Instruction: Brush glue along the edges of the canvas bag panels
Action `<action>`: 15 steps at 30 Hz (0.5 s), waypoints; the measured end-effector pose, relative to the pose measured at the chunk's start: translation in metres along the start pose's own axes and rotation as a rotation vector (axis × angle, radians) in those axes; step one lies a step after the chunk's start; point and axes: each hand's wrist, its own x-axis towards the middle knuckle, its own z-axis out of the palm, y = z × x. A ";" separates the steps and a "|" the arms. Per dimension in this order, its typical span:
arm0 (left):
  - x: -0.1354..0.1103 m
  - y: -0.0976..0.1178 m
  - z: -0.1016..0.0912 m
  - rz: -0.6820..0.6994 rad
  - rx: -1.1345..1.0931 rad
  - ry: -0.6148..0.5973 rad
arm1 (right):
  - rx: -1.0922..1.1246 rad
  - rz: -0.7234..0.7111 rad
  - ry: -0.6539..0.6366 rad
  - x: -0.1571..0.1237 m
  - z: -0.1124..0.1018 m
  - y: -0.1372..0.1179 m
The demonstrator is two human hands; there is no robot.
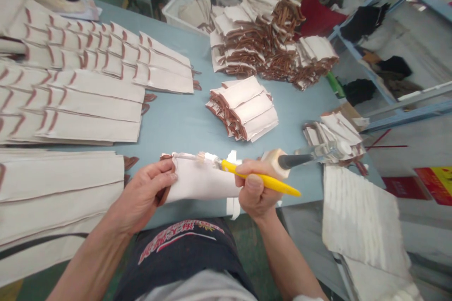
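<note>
My left hand [139, 195] pinches the brown-edged left end of a white leather-like piece [206, 179], thumb on top. The piece lies at the table's near edge. Between the fingers and thumb of my right hand [257, 193] is a brush with a yellow handle [278, 185]. Its pale bristles point left and lie at the piece's upper edge; whether they touch it I cannot tell. Under the piece a white strip [233, 208] hangs over the table edge. Close behind my right hand stands a pale container with a dark stem [294, 161].
Overlapping rows of white pieces [102, 99] cover the left of the blue-grey table [176, 124]. A small stack [247, 108] lies mid-table, with a large heap [254, 33] behind it. A white bin [173, 14] stands at the back. Shelving [381, 80] rises at right.
</note>
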 end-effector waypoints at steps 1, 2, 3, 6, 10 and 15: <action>0.001 0.001 0.000 0.007 0.012 -0.002 | 0.047 -0.042 -0.031 0.002 0.003 -0.004; 0.001 0.002 0.001 0.014 0.017 -0.003 | 0.091 -0.090 -0.068 0.005 0.007 -0.007; 0.001 0.003 0.001 0.020 0.014 0.001 | 0.119 -0.125 -0.101 0.007 0.011 -0.010; -0.001 0.004 0.003 0.010 -0.029 -0.004 | 0.078 -0.093 -0.106 0.009 0.017 -0.010; -0.001 -0.004 0.000 -0.002 -0.049 -0.017 | 0.033 -0.012 -0.038 0.006 0.006 -0.003; 0.003 -0.018 -0.012 0.074 0.167 -0.008 | 0.056 0.096 -0.034 0.001 -0.010 -0.008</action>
